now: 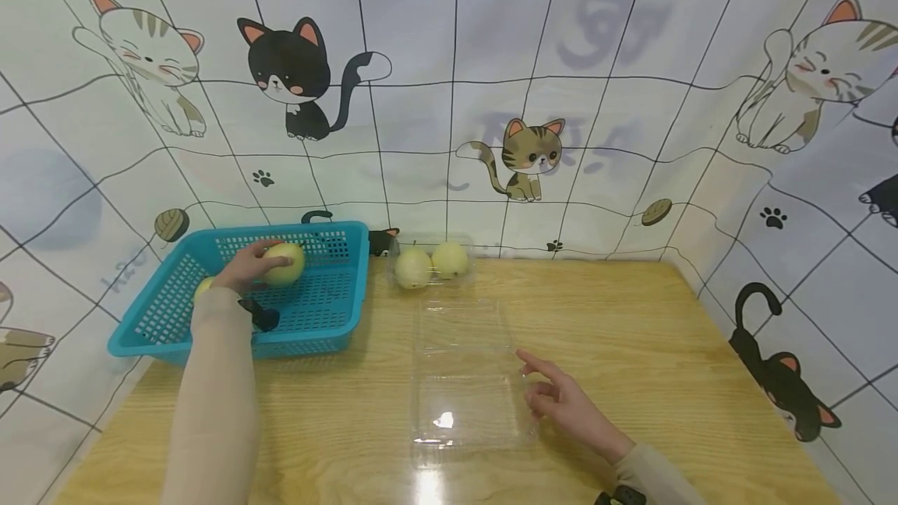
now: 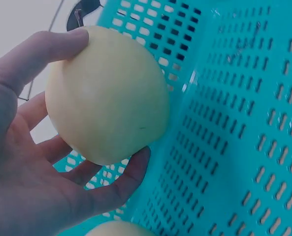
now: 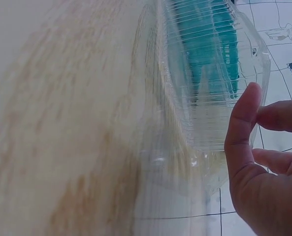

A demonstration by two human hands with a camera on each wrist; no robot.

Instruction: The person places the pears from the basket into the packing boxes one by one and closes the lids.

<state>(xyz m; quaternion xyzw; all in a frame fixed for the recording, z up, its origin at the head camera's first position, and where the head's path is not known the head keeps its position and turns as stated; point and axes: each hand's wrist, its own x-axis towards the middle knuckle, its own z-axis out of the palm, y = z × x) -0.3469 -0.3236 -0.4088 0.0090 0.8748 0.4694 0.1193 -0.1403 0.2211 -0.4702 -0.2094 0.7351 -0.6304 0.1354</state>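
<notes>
White glare on the tabletop [image 1: 603,318]

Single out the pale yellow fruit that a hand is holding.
It is the fruit in the left hand, at the blue basket. The fruit beside that wrist and the two fruits in the clear box are not held.

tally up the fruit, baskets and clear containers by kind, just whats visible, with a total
Fruit: 4 (the held fruit, a partly hidden fruit in the basket, two boxed fruits)
Basket: 1, blue
Clear containers: 2 (the back container with two fruits, the front container without any)
Total: 7
</notes>
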